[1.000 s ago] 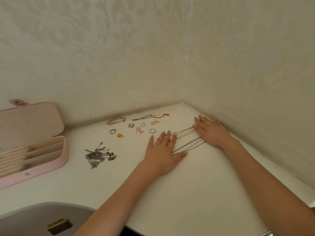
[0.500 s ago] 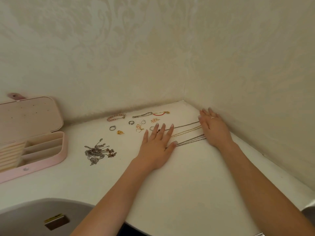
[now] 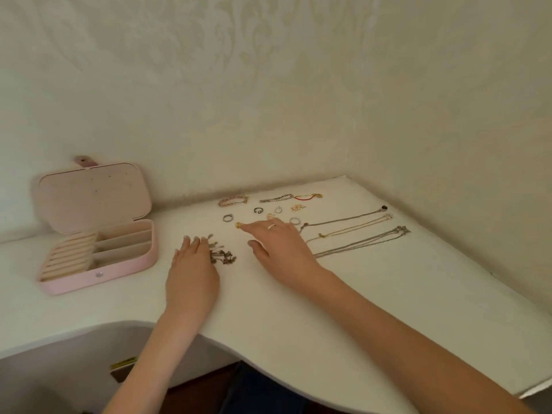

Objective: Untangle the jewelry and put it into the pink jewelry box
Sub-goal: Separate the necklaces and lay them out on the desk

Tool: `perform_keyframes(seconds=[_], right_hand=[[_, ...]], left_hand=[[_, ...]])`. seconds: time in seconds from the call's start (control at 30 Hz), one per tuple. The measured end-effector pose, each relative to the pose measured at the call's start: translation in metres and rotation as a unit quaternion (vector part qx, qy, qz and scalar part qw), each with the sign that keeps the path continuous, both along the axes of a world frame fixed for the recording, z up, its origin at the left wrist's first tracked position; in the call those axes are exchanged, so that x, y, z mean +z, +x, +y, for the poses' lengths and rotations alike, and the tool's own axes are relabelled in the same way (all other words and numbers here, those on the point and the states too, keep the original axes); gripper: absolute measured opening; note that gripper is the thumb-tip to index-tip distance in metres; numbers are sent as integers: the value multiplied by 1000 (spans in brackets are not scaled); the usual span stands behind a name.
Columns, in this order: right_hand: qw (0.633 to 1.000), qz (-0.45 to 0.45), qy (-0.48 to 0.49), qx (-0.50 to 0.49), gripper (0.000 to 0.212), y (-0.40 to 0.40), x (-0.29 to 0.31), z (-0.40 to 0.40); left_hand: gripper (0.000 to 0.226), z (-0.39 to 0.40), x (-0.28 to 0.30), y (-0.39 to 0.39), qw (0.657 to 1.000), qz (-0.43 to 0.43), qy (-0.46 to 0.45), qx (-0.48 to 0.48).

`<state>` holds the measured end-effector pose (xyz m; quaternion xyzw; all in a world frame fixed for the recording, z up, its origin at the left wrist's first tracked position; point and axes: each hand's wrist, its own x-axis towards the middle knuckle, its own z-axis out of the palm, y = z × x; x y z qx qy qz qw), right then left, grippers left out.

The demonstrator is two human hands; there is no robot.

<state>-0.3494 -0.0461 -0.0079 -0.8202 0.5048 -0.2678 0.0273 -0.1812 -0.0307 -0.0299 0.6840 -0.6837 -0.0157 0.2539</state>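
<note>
The pink jewelry box (image 3: pixel 119 265) lies open at the left of the white table, lid leaning back on the wall. My left hand (image 3: pixel 192 271) lies flat with straight fingers over the tangled silver cluster (image 3: pixel 222 256), covering its left part. My right hand (image 3: pixel 280 249) hovers flat, fingers stretched left toward a small gold piece (image 3: pixel 238 225). Several straightened chains (image 3: pixel 355 234) lie side by side at the right. Bracelets (image 3: pixel 233 201) and rings (image 3: pixel 228 217) lie in rows near the wall.
Two wallpapered walls meet in a corner behind the table (image 3: pixel 388 309). The table's front edge curves inward toward me. Below it at the left sits a dark object with a yellow label (image 3: pixel 122 366).
Both hands left the straightened chains and moved left. My left hand now covers the tangled cluster, and my right hand reaches toward the gold piece. The camera view also shifted left.
</note>
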Motion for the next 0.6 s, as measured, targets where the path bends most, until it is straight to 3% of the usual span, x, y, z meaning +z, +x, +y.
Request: perform_keyframes(seconds=[0.17,0.4,0.5,0.6], right_hand=[[994,1,100,40,40,46,-6,-25],[979,-152,118,62,27,46,-11,-19],[975,-177,96,89,24,58,-10,-9],[979,-168,98,67,39,70,-11,-7]], left_hand=[[23,-5,-4,17,997,55,-42,-22],[12,-3,2,27,986,129,-99,-29],[10,-1,12,27,951,288,-111,-19],[8,-3,12,29,908,409,-92,-6]])
